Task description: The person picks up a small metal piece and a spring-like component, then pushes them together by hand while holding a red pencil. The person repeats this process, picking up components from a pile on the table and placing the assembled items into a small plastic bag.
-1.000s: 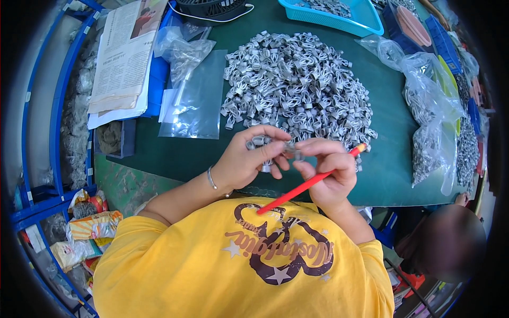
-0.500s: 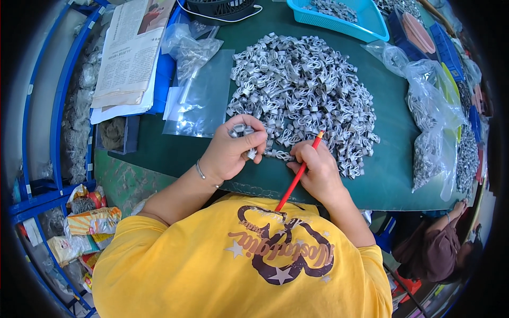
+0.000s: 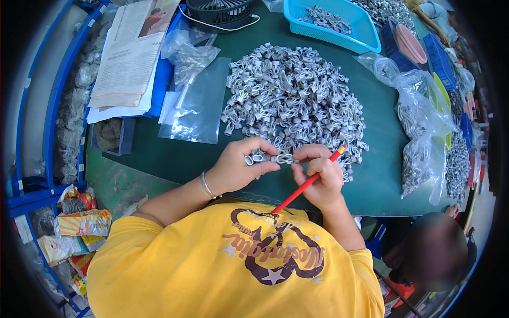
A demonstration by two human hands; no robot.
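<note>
From the head view, the only one we have, we see both hands meeting just short of the near edge of a large pile of grey looped pieces [image 3: 297,100] on the green desk [image 3: 392,196]. Our left hand [image 3: 238,164] has its fingers drawn narrow, thumb and forefinger pinching one end of a looped piece [image 3: 285,158], while a few spare pieces [image 3: 254,158] sit in the curl of the palm. Our right hand [image 3: 324,179] pinches the other end of that piece, and it also carries a red pencil [image 3: 299,193], laid slantwise through the hand with its tip pointing up toward the pile. What the piece's ends look like under the fingertips we cannot tell.

To handle this well, we would judge it best to keep the left pinch firm and the right one light, so the loop stays straight and does not twist. The spare pieces want a loose curl around them, neither squeezed nor dropped. We should keep the pencil tip clear of the pile, where it could snag a loop, and hold both hands low over the desk, short of the flat clear bag [image 3: 199,106] at the left.
</note>
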